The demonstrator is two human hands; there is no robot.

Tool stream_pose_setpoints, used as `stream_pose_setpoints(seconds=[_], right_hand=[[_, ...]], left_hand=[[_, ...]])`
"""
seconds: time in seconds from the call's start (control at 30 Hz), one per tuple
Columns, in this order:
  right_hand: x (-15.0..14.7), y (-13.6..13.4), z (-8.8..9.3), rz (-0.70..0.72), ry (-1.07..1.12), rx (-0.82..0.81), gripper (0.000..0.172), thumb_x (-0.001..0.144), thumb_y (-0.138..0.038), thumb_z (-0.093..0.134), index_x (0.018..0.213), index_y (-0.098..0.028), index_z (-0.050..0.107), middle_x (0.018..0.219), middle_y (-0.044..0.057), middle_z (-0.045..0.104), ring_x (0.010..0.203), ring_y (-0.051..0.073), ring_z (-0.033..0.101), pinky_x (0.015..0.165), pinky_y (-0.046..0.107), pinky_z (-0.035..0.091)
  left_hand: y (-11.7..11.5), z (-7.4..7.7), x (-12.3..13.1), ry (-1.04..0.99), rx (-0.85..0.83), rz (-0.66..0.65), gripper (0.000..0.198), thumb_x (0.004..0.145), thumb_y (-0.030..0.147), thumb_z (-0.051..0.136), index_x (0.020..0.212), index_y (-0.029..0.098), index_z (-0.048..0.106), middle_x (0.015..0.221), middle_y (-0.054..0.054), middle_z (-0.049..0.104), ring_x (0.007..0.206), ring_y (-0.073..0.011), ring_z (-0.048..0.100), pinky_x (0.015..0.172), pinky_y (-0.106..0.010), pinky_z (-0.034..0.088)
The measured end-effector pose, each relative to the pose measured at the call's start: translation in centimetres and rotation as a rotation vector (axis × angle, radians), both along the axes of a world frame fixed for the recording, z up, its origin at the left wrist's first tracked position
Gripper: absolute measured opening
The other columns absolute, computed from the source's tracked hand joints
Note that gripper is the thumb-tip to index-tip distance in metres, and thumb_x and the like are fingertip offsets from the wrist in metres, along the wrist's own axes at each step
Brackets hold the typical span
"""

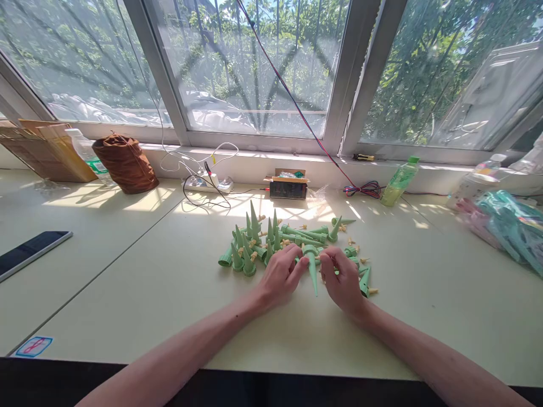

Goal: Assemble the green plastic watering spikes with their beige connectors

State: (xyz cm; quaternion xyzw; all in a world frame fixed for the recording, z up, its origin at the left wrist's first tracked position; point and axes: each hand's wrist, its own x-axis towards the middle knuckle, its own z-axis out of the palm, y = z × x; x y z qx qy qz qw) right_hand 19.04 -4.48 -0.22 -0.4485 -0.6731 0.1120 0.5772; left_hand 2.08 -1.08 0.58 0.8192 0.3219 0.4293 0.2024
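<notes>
A green plastic cone spike [313, 272], its tip pointing down toward me, is gripped by the fingers of my left hand [282, 271]. Just to its right, my right hand [343, 276] is closed in a pinch at the spike's wide end; a speck of tan shows by the fingertips, but what they hold is mostly hidden. Behind and left of my hands, several green spikes [253, 223] stand point up or lie on their sides. Small tan nozzles [253, 256] stick out of some. More green pieces [365, 281] with tan tips lie by my right hand.
Along the window side are a brown cloth bag [125, 163], a power strip [207, 183], a small black box [288, 190], coiled cable [365, 189] and a green bottle [399, 181]. A phone [34, 253] lies left. Plastic bags [511, 223] lie right.
</notes>
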Motion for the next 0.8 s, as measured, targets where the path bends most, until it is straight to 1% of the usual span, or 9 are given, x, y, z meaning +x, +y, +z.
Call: stream_pose_setpoints(seconds=[0.07, 0.13, 0.27, 0.33, 0.43, 0.57, 0.8], right_hand=[[-0.04, -0.03, 0.16, 0.020, -0.010, -0.003, 0.026, 0.102, -0.034, 0.046, 0.081, -0.022, 0.051, 0.054, -0.006, 0.049, 0.046, 0.011, 0.046, 0.046, 0.022, 0.039], [-0.05, -0.04, 0.29, 0.026, -0.015, -0.013, 0.026, 0.103, -0.034, 0.045, 0.080, -0.022, 0.051, 0.054, -0.006, 0.049, 0.047, 0.011, 0.046, 0.047, 0.022, 0.039], [-0.02, -0.04, 0.41, 0.036, -0.030, -0.013, 0.026, 0.102, -0.033, 0.045, 0.080, -0.022, 0.050, 0.054, -0.006, 0.049, 0.047, 0.011, 0.046, 0.047, 0.023, 0.038], [-0.02, -0.04, 0.41, 0.041, -0.026, -0.003, 0.025, 0.102, -0.032, 0.045, 0.080, -0.022, 0.050, 0.054, -0.006, 0.048, 0.047, 0.011, 0.046, 0.047, 0.023, 0.038], [0.00, -0.02, 0.33, 0.039, -0.019, 0.004, 0.024, 0.102, -0.032, 0.045, 0.081, -0.022, 0.050, 0.054, -0.006, 0.047, 0.046, 0.011, 0.045, 0.048, 0.023, 0.038], [0.02, 0.04, 0.19, 0.037, -0.022, 0.003, 0.027, 0.103, -0.033, 0.043, 0.079, -0.022, 0.048, 0.054, -0.006, 0.045, 0.046, 0.011, 0.042, 0.048, 0.023, 0.036], [0.02, 0.05, 0.42, 0.009, -0.043, -0.002, 0.036, 0.103, -0.034, 0.042, 0.070, -0.022, 0.042, 0.053, -0.005, 0.042, 0.047, 0.010, 0.036, 0.047, 0.023, 0.031]], left_hand=[[-0.03, 0.02, -0.01, -0.005, -0.027, -0.009, 0.042, 0.103, 0.044, 0.036, 0.070, 0.019, 0.038, 0.068, 0.002, 0.041, 0.062, -0.0126, 0.040, 0.059, -0.026, 0.032], [-0.04, 0.03, -0.03, -0.023, -0.065, -0.028, 0.041, 0.102, 0.045, 0.037, 0.071, 0.019, 0.040, 0.068, 0.002, 0.041, 0.061, -0.0121, 0.039, 0.058, -0.025, 0.032], [-0.09, 0.18, -0.20, -0.072, -0.142, -0.079, 0.034, 0.101, 0.044, 0.041, 0.082, 0.017, 0.050, 0.075, 0.001, 0.045, 0.058, -0.0100, 0.042, 0.054, -0.023, 0.035], [-0.13, 0.28, -0.27, -0.091, -0.157, -0.106, 0.030, 0.101, 0.043, 0.045, 0.089, 0.016, 0.051, 0.080, 0.001, 0.046, 0.054, -0.0076, 0.042, 0.051, -0.021, 0.033], [-0.13, 0.27, -0.33, -0.121, -0.124, -0.130, 0.024, 0.099, 0.041, 0.051, 0.097, 0.016, 0.051, 0.088, 0.000, 0.048, 0.050, -0.0047, 0.043, 0.047, -0.020, 0.032], [0.00, -0.07, -0.34, -0.136, -0.032, -0.130, 0.023, 0.096, 0.035, 0.057, 0.108, 0.017, 0.050, 0.100, -0.005, 0.052, 0.051, -0.0034, 0.045, 0.047, -0.020, 0.037], [0.05, -0.52, -0.23, -0.129, 0.069, -0.137, 0.025, 0.093, 0.028, 0.062, 0.113, 0.020, 0.050, 0.105, -0.006, 0.054, 0.053, -0.0035, 0.047, 0.047, -0.019, 0.040]])
